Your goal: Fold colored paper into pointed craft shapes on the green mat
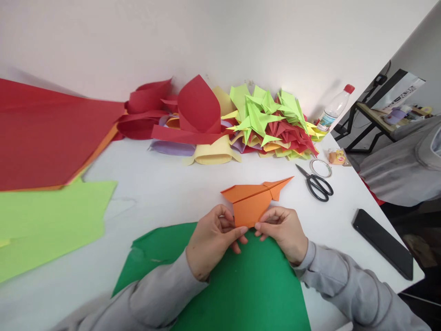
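Green sheet [241, 285]: lay flat on the white table [165, 188] at the near edge, under both grey-sleeved forearms. Left hand [210, 241]: came in from the lower left, wrist bent inward, fingers curled, thumb and fingertips pinched on the lower left edge of the orange folded paper [253, 200]. Right hand [282, 232]: came in from the lower right, knuckles up, fingers closed on the lower right edge of the same piece. Orange folded paper: held just above the far edge of the green sheet, its long point aimed right and away. Black phone [382, 242]: lay face down near the right table edge. Lime sheets [51, 220]: spread at the left. Scissors [317, 184] and tape roll [321, 168]: just beyond the paper, to the right, touching or nearly so. Red sheets [44, 133]: far left. Heap of folded paper figures [272, 122]: against the wall, a plastic bottle [333, 109] at its right end.
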Motion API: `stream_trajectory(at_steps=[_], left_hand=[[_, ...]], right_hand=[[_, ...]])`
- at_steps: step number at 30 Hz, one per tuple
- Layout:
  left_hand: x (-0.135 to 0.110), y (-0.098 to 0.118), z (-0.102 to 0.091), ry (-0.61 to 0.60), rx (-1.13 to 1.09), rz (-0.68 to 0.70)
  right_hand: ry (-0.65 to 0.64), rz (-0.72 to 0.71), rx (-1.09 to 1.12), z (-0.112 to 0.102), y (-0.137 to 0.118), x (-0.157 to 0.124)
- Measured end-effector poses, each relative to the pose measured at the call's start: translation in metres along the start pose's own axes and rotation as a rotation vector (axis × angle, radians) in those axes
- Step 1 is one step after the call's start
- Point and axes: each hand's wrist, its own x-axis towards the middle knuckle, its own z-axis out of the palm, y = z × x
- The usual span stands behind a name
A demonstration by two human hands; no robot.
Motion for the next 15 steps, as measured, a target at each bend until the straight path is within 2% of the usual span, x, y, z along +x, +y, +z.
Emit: stream_trajectory(at_steps=[15], left_hand=[[-0.0006,0.0031,0.0078,0.054,0.022,0.013]], right_hand=[[-0.082,-0.02,-0.006,0.0,0.0006,0.0002]])
